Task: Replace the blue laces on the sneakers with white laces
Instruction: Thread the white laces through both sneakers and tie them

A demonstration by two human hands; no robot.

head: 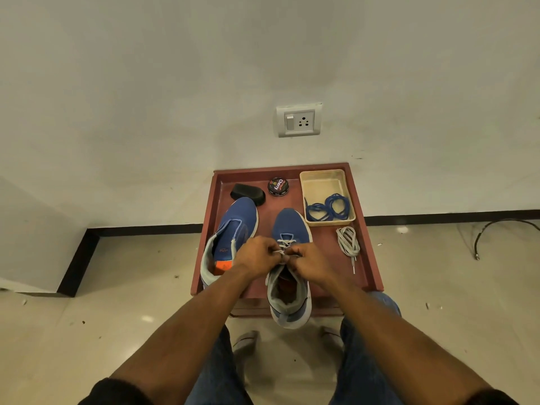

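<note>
Two blue sneakers stand on a small reddish table [368, 249]. The right sneaker [290, 229] carries a white lace [285, 242] through its front eyelets, and its heel juts over the table's near edge. My left hand [257, 255] and my right hand [311, 263] meet over its tongue, each pinching the white lace. The left sneaker [233, 226] has no lace and lies tilted open. Coiled blue laces [328, 207] lie in a beige tray [321, 178]. A second white lace [347, 242] lies bundled on the table right of the shoe.
A black shoe brush [247, 193] and a polish tin [278, 186] sit at the table's far side. The table stands against a white wall with a socket [298, 120]. My knees and feet are below the table. A black cable [493, 229] lies on the floor at right.
</note>
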